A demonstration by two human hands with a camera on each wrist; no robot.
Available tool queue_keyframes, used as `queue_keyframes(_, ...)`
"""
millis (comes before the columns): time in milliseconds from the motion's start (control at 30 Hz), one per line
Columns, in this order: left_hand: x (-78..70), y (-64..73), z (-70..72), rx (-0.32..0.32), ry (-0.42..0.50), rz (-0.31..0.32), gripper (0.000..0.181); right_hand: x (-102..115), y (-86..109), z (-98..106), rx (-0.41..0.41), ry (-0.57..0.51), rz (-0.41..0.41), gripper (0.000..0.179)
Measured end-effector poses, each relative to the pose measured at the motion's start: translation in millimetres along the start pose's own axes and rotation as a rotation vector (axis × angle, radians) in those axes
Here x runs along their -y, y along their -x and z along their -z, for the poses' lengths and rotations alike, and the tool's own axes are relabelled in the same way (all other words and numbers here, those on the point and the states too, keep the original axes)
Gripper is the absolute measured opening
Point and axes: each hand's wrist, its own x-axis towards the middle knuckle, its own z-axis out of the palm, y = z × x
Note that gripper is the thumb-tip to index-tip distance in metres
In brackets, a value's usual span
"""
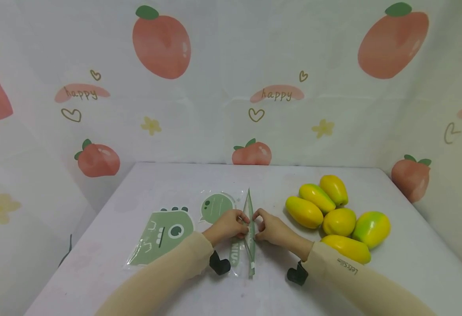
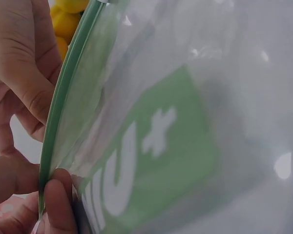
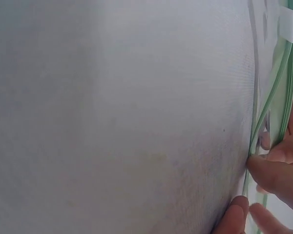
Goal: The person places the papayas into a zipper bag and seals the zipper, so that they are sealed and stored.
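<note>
A clear zip bag (image 1: 163,239) with a green cartoon face and speech bubble lies on the table, its mouth toward the right. The green zip strips of the mouth stand parted in a narrow gap. My left hand (image 1: 229,226) pinches the left strip near its middle. Opposite it, my right hand (image 1: 273,228) pinches the right strip, thumb and fingers curled. A white slider (image 3: 289,24) sits on the zip, toward the near end in the head view. Green lettering (image 2: 151,156) shows through the plastic in the left wrist view. Nothing but plastic and print appears inside the bag.
Several yellow-green mangoes (image 1: 339,222) lie grouped right of the bag, one partly behind the right sleeve. The white table (image 1: 254,175) meets a fruit-printed cloth (image 1: 215,118) at the back. Dark wrist pieces (image 1: 220,264) hang beneath both cuffs.
</note>
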Motion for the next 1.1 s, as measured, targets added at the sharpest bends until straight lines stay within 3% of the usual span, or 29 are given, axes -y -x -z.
queue_keyframes(267,3.2,-2.4,-0.1,0.005,0.021,-0.002,0.024,1.9,-1.9,-1.1,0.024,0.016,-0.031,0.041)
queue_keyframes(533,-0.3,-1.3,7.1,-0.002,0.067,0.019,0.033,3.1,-1.6,-0.3,0.029,0.037,0.018,0.055)
queue_keyframes(767,-19.0,6.4,24.7,-0.063,0.131,-0.001,0.037,4.5,-4.5,-0.3,0.048,0.051,-0.023,0.068)
queue_keyframes(1100,-51.7,32.1,61.1,-0.062,0.188,-0.093,0.035,3.3,-9.1,0.4,0.091,0.056,-0.067,0.071)
